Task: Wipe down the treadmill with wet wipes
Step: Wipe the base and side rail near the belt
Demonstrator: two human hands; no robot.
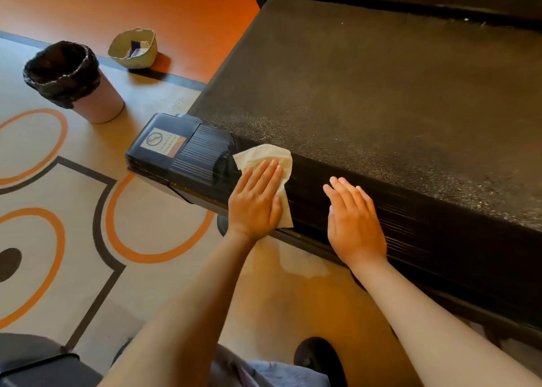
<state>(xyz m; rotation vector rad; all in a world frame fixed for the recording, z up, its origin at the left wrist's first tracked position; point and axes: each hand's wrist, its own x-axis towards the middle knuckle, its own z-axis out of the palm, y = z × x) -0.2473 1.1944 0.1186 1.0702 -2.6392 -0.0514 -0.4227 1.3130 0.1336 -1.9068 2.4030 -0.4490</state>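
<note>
The black treadmill fills the upper right, its textured belt running toward the back. A ribbed side rail lies along its near edge, ending in a glossy end cap with a warning sticker. A pale wet wipe lies spread on the rail beside the end cap. My left hand presses flat on the wipe with straight fingers. My right hand rests flat on the rail to the right of it, fingers straight, holding nothing.
A pink bin lined with a black bag stands on the patterned carpet at left. A small woven basket with packets sits behind it on the orange floor. My dark shoe shows at the bottom.
</note>
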